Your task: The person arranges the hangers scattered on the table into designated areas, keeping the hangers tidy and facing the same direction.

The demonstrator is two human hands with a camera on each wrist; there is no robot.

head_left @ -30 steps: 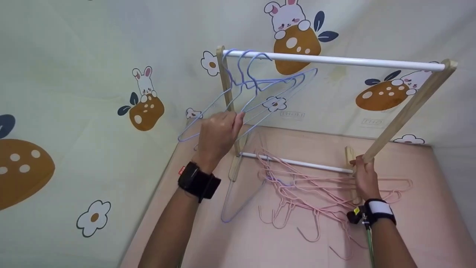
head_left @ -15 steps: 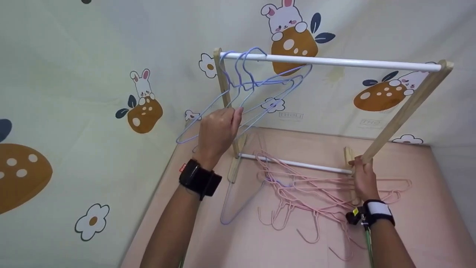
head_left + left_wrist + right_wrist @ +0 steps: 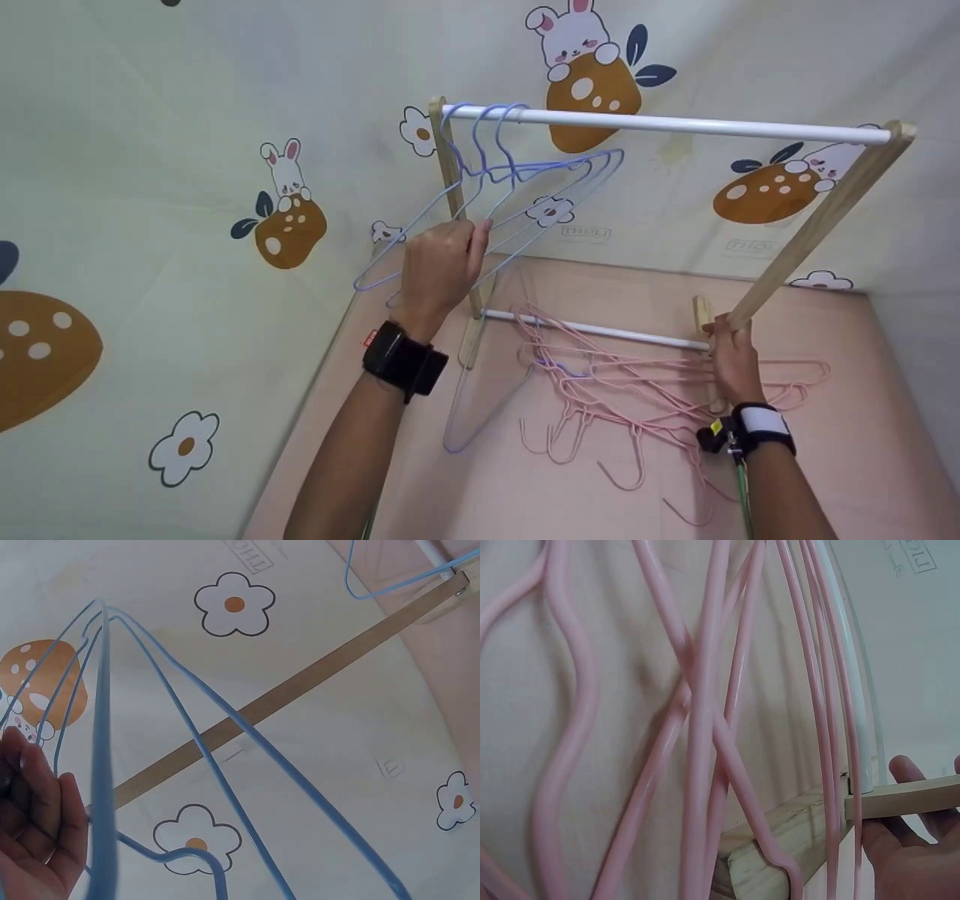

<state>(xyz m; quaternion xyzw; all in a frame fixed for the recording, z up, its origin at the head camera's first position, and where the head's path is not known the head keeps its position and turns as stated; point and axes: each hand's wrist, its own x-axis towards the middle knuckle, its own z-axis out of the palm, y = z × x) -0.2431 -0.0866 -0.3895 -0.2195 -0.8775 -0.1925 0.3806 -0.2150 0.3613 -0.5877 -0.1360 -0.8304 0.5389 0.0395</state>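
My left hand point(image 3: 442, 259) grips the lower part of a blue wire hanger point(image 3: 498, 136), whose hook lies over the white top rail point(image 3: 675, 126) of a clothes rack. Two more blue hangers hang to its left, close to the rack's left post. In the left wrist view, my curled fingers point(image 3: 45, 802) show at the left edge beside the blue hanger bars point(image 3: 103, 765). Low on the rack's right wooden post point(image 3: 817, 232), my right hand point(image 3: 735, 364) holds on. The right wrist view has its thumb and fingers around that post point(image 3: 907, 793).
Several pink hangers point(image 3: 637, 386) lie tangled on the pink floor mat point(image 3: 585, 502), in front of the rack's lower white rail point(image 3: 600, 328). Another blue hanger point(image 3: 487, 427) lies at their left. Behind the rack stands a pale printed cloth wall point(image 3: 360, 90).
The hook of the held blue hanger has come down onto the top rail, and its far end has dropped slightly. The right hand stays on the post.
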